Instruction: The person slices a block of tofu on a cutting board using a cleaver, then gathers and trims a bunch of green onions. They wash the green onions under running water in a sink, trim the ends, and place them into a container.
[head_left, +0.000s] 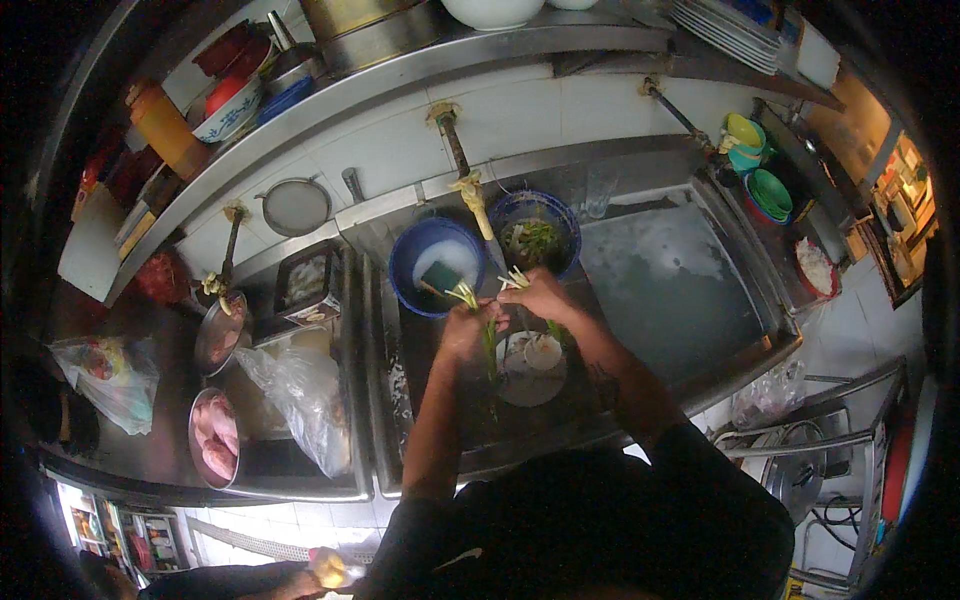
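Both my hands work over the middle sink basin (442, 420). My left hand (469, 326) grips a bunch of green-stemmed vegetable stalks (465, 294), pale root ends up and green leaves hanging below. Close beside it, my right hand (541, 296) holds a second bunch of stalks (516, 279), also pale ends up. The tap (472, 196), with a yellowish wrapping, comes down from the wall just above. Below the hands lies a white plate (532, 386) with a small white bowl (541, 351) on it. A blue basket (551, 202) behind my right hand contains cut greens (536, 240).
A blue tub (401, 262) contains suds and a green scouring pad (437, 276). Cloudy water (660, 277) fills the right basin. Left are a bowl of raw meat (216, 439) and a clear plastic bag (307, 405). A steel shelf (375, 67) runs overhead. Another person's arm (232, 581) shows lower left.
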